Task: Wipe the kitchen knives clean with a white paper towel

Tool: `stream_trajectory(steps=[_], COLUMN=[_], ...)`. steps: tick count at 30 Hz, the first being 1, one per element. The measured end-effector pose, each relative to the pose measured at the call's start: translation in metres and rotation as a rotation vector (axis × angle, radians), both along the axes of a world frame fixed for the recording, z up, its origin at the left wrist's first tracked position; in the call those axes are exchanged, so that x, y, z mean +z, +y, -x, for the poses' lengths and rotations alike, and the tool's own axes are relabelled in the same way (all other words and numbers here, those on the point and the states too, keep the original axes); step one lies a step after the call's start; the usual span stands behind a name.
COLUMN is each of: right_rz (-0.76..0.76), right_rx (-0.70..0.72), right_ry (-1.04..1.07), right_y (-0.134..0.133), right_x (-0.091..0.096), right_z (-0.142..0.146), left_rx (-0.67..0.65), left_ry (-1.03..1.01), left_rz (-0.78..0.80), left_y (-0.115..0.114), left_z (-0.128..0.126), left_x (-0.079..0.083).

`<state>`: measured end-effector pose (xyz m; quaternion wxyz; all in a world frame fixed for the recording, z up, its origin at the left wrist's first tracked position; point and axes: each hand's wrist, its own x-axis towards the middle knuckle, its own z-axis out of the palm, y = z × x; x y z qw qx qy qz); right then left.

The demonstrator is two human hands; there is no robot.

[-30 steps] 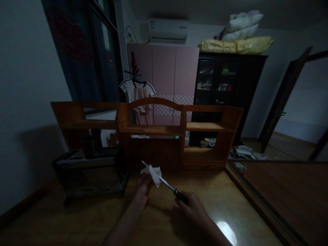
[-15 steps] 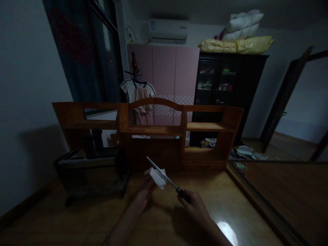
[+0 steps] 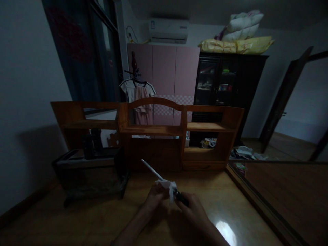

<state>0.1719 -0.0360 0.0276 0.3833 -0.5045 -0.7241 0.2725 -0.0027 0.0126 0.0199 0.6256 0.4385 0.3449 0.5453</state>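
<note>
My right hand (image 3: 191,205) is closed around the black handle of a sharpening steel (image 3: 151,169). The steel's slim metal rod slants up and to the left, away from me. In my left hand (image 3: 156,197) is a white tissue (image 3: 167,185), pinched around the rod close to the handle. The tissue covers the lower stretch of the rod, and one end hangs down between my hands. Both hands are above the glossy wooden tabletop (image 3: 143,218).
A wooden shelf unit (image 3: 153,130) stands along the far side of the tabletop. To the left is a dark glass tank (image 3: 92,177) with black equipment on top. A raised edge (image 3: 252,200) borders the right side. Light glares (image 3: 226,232) near the front right.
My left hand has slid the tissue down the rod towards the handle, ending close to my right hand. The steel has shifted slightly left and down at its tip.
</note>
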Motion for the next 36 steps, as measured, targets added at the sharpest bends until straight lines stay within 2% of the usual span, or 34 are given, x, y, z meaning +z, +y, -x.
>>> stream_trajectory(steps=[7, 11, 23, 30, 36], right_rz=[-0.024, -0.048, -0.291, -0.349, -0.378], right_rx=[-0.002, -0.002, -0.03, -0.047, -0.045], right_ry=[-0.042, -0.102, -0.405, -0.503, -0.495], right_y=[0.001, 0.001, -0.003, 0.003, 0.007], right_x=[0.002, 0.0, 0.012, 0.008, 0.001], right_z=[-0.003, -0.003, -0.011, -0.011, -0.014], left_rx=[-0.032, 0.014, 0.089, 0.196, 0.387], left_ry=[-0.025, -0.068, -0.109, -0.207, -0.272], left_rz=[-0.035, -0.014, -0.002, 0.009, 0.054], left_y=[0.0, 0.001, 0.003, 0.015, 0.035], left_z=[0.003, 0.008, 0.02, 0.031, 0.055], left_x=[0.0, 0.002, 0.012, 0.008, -0.002])
